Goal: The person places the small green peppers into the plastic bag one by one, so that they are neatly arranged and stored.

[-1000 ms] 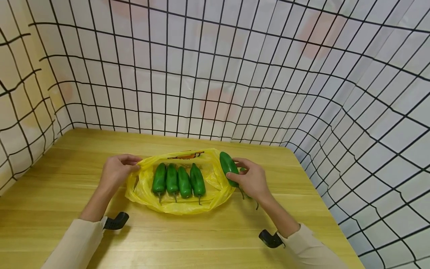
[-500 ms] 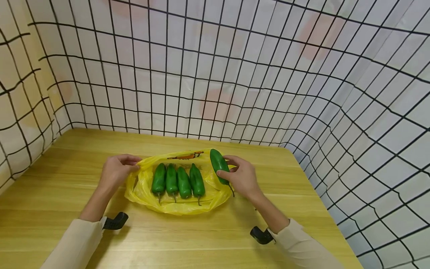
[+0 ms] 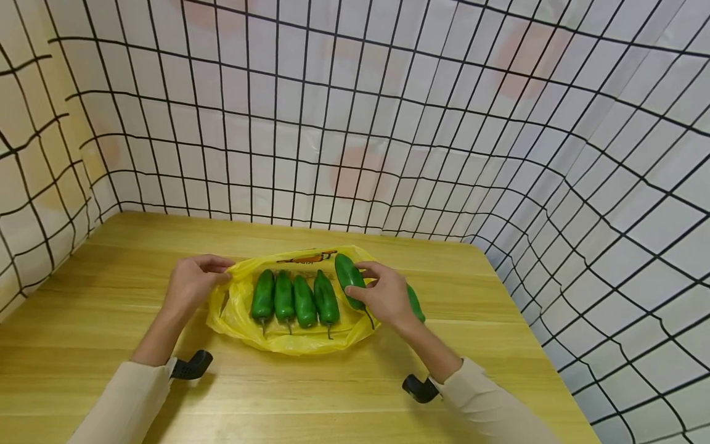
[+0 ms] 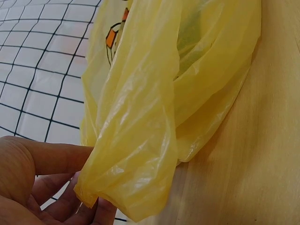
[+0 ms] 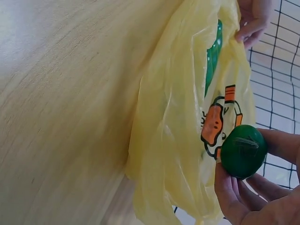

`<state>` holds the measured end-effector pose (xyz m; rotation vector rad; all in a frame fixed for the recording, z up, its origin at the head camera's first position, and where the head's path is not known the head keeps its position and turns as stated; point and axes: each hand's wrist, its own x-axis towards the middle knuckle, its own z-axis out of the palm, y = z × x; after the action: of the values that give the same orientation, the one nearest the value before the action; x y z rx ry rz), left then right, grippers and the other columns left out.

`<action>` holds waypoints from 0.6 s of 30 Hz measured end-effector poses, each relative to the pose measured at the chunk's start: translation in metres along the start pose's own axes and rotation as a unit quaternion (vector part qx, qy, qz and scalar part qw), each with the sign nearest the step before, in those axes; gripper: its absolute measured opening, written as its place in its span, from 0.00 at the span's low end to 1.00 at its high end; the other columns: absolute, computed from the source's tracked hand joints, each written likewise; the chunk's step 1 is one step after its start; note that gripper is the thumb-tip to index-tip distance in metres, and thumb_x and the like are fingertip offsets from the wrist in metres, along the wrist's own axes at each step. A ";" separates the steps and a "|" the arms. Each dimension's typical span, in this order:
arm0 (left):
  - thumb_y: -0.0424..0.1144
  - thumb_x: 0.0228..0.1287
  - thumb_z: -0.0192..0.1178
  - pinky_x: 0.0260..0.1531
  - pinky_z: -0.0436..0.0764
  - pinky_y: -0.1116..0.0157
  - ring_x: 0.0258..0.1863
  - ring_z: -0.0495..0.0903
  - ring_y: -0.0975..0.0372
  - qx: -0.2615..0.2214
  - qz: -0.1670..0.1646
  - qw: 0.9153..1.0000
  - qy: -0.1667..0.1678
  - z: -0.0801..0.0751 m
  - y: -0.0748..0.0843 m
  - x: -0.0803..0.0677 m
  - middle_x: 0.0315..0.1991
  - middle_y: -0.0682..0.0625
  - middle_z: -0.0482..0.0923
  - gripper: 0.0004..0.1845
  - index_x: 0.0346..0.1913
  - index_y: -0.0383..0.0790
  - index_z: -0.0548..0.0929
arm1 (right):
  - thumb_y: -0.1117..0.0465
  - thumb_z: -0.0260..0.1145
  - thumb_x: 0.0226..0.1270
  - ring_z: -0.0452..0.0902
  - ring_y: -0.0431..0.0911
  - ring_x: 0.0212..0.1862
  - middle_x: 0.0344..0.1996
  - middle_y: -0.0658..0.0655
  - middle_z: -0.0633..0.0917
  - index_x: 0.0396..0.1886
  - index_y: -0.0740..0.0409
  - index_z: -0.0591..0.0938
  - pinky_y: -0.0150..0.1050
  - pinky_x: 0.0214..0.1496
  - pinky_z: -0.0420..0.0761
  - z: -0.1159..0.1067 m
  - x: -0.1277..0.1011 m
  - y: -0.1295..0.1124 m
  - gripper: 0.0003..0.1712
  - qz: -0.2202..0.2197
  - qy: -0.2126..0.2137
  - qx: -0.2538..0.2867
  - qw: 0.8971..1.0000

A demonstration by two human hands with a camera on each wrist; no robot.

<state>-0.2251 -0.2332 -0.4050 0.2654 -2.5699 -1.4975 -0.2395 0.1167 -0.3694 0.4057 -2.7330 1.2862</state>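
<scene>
A yellow plastic bag [image 3: 288,346] lies spread with its mouth open on the table, several green chili peppers [image 3: 304,302] side by side inside. My left hand [image 3: 191,282] pinches the bag's left edge; the left wrist view shows thumb and fingers on the gathered yellow film [image 4: 136,126]. Over the right part of the bag mouth, my right hand [image 3: 388,297] holds another green chili pepper [image 3: 347,275] between thumb and fingers, its stem pointing down toward me. The right wrist view shows this pepper [image 5: 243,151] end-on, close to the bag's orange print.
One more green pepper [image 3: 416,304] lies on the wooden table [image 3: 310,401] to the right of the bag, partly behind my right hand. A black wire grid [image 3: 333,132] over pale sheeting stands along the back and both sides.
My right hand has carried its pepper leftward, from the bag's right edge to over the bag's inside. The left hand has stayed at the bag edge.
</scene>
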 end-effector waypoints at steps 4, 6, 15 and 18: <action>0.32 0.67 0.64 0.31 0.79 0.72 0.40 0.81 0.55 0.001 0.000 1.000 0.000 0.000 0.001 0.000 0.44 0.39 0.86 0.14 0.53 0.32 0.86 | 0.58 0.78 0.59 0.85 0.52 0.42 0.50 0.61 0.88 0.59 0.55 0.85 0.42 0.37 0.85 0.006 0.004 0.001 0.27 -0.002 0.001 0.002 1.000; 0.32 0.67 0.64 0.31 0.79 0.72 0.40 0.81 0.55 0.000 0.000 1.000 0.000 0.000 0.001 0.000 0.44 0.39 0.86 0.14 0.53 0.32 0.86 | 0.57 0.78 0.59 0.85 0.53 0.43 0.50 0.61 0.87 0.59 0.56 0.85 0.43 0.37 0.85 0.008 0.007 0.002 0.27 0.000 -0.002 0.002 1.000; 0.32 0.67 0.64 0.31 0.80 0.72 0.41 0.82 0.54 0.001 0.000 1.000 0.001 0.000 0.001 -0.001 0.44 0.39 0.86 0.14 0.53 0.32 0.86 | 0.54 0.77 0.60 0.85 0.51 0.42 0.52 0.62 0.87 0.58 0.53 0.84 0.44 0.38 0.84 0.017 0.020 0.007 0.26 0.032 -0.029 -0.074 0.996; 0.32 0.66 0.64 0.31 0.80 0.72 0.41 0.82 0.54 0.004 0.002 1.000 0.003 0.000 0.001 -0.001 0.43 0.39 0.86 0.13 0.52 0.32 0.87 | 0.55 0.76 0.61 0.86 0.50 0.34 0.52 0.64 0.86 0.59 0.56 0.83 0.45 0.37 0.85 0.019 0.024 0.008 0.26 0.029 -0.038 -0.082 0.996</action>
<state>-0.2243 -0.2321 -0.4043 0.2647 -2.5704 -1.4842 -0.2638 0.1021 -0.3831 0.3704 -2.9056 1.0694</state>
